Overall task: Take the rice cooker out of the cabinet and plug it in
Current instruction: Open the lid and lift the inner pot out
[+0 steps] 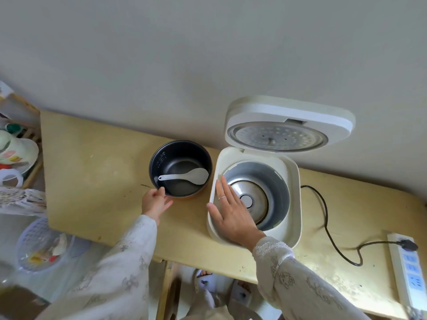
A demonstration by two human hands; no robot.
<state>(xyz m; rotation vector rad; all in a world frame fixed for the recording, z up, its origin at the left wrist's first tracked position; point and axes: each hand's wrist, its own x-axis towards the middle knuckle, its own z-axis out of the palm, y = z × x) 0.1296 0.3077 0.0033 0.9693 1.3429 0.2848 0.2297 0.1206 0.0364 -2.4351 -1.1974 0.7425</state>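
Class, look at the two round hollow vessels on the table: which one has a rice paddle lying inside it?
The black inner pot, which the left hand grips at its rim, holds the white rice paddle. The rice cooker body's metal-lined well, under the right hand, has none.

Left of table: the yellow tabletop [92, 172] lies bare from its left edge to the inner pot [180, 168], open to a hand.
Centre gap: a narrow strip of table separates the pot from the rice cooker [254, 195]; the left hand [155, 202] grips the pot's near rim beside it.
Cooker mouth: the right hand [233, 211] lies flat over its left rim.
Far side: the raised lid [288, 125] stands against the wall [208, 54], closing that side.
Pot interior: 1 white rice paddle [184, 177] lies across it.
Right of cooker: the black cord [328, 222] loops over the table to the power strip [406, 273] at the near right edge.
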